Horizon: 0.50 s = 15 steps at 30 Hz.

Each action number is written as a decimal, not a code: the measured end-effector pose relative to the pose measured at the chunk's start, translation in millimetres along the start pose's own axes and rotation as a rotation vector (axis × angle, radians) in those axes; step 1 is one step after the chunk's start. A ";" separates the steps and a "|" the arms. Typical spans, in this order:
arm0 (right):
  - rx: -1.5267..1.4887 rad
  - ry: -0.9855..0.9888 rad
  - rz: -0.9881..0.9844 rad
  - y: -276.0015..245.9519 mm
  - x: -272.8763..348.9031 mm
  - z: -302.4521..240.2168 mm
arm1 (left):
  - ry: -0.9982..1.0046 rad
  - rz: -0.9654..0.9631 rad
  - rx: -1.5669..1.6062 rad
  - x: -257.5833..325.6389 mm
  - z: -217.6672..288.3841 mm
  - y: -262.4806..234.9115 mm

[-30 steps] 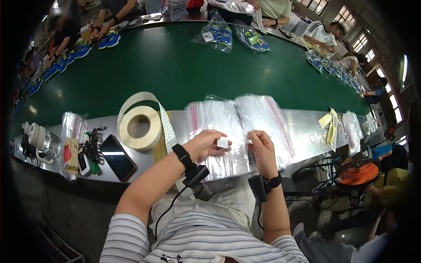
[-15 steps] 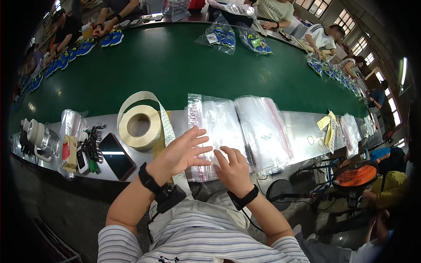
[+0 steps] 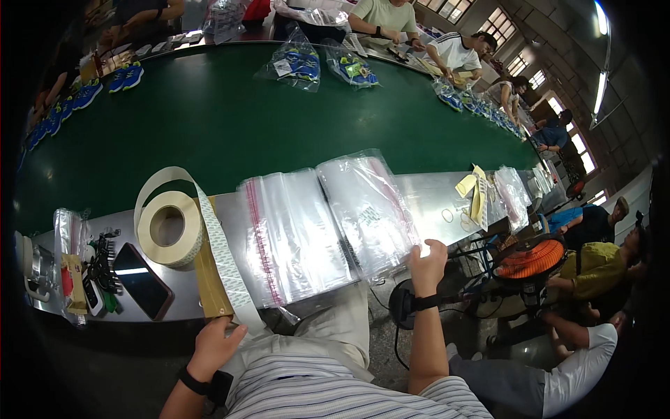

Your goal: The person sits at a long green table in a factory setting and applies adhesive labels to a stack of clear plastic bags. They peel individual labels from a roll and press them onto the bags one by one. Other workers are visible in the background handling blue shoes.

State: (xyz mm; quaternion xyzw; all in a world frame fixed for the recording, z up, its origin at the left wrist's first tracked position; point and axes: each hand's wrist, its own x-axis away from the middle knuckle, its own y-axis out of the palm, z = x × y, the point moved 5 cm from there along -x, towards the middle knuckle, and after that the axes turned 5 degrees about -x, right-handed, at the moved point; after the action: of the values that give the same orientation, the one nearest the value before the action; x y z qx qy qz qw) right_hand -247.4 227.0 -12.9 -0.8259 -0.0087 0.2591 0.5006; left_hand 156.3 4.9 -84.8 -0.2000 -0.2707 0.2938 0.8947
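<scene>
The left hand point(image 3: 218, 343) has moved to the paper strip's point(image 3: 232, 278) lower end; the right hand point(image 3: 428, 267) is beside the right stack of clear bags point(image 3: 370, 218), now uncovered. Whether either grips, I cannot tell.

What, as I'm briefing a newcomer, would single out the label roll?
From the green tabletop, drop to the metal ledge along its near edge. There, between the dark phone and the stacked clear bags, lies the label roll. Unlike them, it is a cream ring trailing a printed strip.

Unreadable small print on label strip point(image 3: 225, 262) and clear bags point(image 3: 368, 215)
</scene>
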 end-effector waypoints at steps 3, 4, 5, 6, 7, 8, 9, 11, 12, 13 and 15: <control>-0.044 -0.258 0.226 -21.3 21.1 -35.7 | -0.018 -0.118 0.257 -10.4 1.3 24.7; -0.151 -0.347 0.177 -23.7 30.2 -54.8 | -0.018 -0.141 0.275 -11.9 5.8 29.8; -0.275 -0.401 0.110 -26.7 41.4 -73.5 | 0.003 -0.136 0.246 -9.7 11.4 29.4; -0.467 -0.421 -0.079 -24.0 54.1 -93.4 | -0.008 -0.127 0.468 -10.0 18.9 29.9; -0.685 -0.374 -0.395 -16.5 69.9 -113.5 | -0.061 -0.160 0.701 -9.8 25.8 29.7; -0.858 -0.377 -0.740 -8.6 89.2 -136.4 | -0.079 -0.145 0.875 -9.8 33.3 26.0; -0.957 -0.404 -1.020 -3.7 107.1 -157.3 | -0.067 -0.153 1.005 -10.4 42.1 21.8; -1.290 0.019 -1.433 13.9 137.2 -188.1 | -0.046 -0.194 1.060 -9.5 57.4 16.1; -1.220 0.081 -1.490 22.0 140.7 -196.7 | -0.058 -0.223 0.939 -8.7 61.9 14.5; -1.183 0.119 -1.543 28.4 141.4 -203.4 | -0.016 -0.259 0.840 -6.6 67.3 12.8; -1.250 0.227 -1.632 36.8 141.5 -212.5 | 0.009 -0.275 0.718 -1.1 72.3 9.6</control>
State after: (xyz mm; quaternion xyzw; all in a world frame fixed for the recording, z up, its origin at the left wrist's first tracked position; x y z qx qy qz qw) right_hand -41.1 72.7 -25.4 -0.7008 -0.6521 -0.2894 0.0034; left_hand 108.1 25.7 -34.2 0.1629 -0.1711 0.2460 0.9400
